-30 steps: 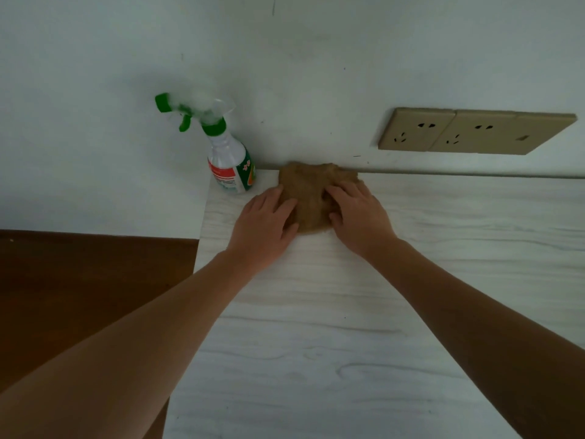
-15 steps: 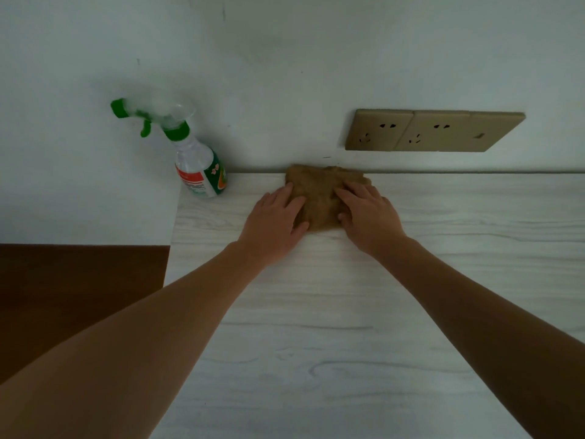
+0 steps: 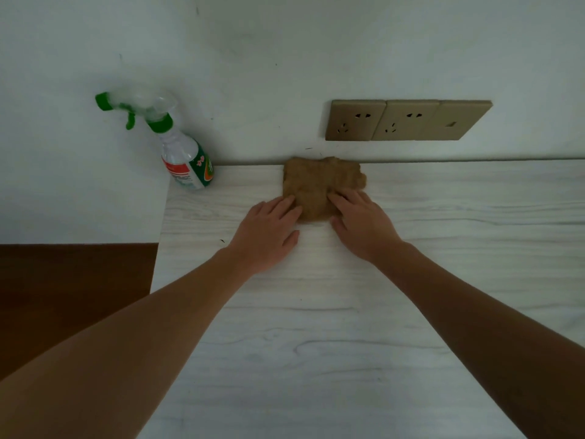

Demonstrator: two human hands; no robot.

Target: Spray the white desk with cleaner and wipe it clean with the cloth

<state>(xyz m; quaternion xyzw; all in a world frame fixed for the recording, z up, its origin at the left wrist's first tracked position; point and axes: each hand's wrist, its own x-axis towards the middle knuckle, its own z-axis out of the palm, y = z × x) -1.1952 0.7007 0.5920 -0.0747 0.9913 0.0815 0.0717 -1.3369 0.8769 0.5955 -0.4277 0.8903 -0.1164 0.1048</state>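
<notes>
both hands, left hand (image 3: 266,236) and right hand (image 3: 364,226), are pressing flat, open, on the cloth (image 3: 319,185) at the counter (image 3: 316,343) back edge. nothing is gripped. better pressing evenly, wiping toward the front edge.

Desk (image 3: 316,359) bare except spray bottle (image 3: 186,163) at far-left corner

My feed is dim and flat, with a cool greenish cast. Soft, faint shadows sit under my forearms on the white desk (image 3: 316,312). No glare shows. Wide-angle distortion bends the wall sockets (image 3: 408,120) and the spray bottle (image 3: 186,160), whose nozzle looks slightly smeared.
</notes>
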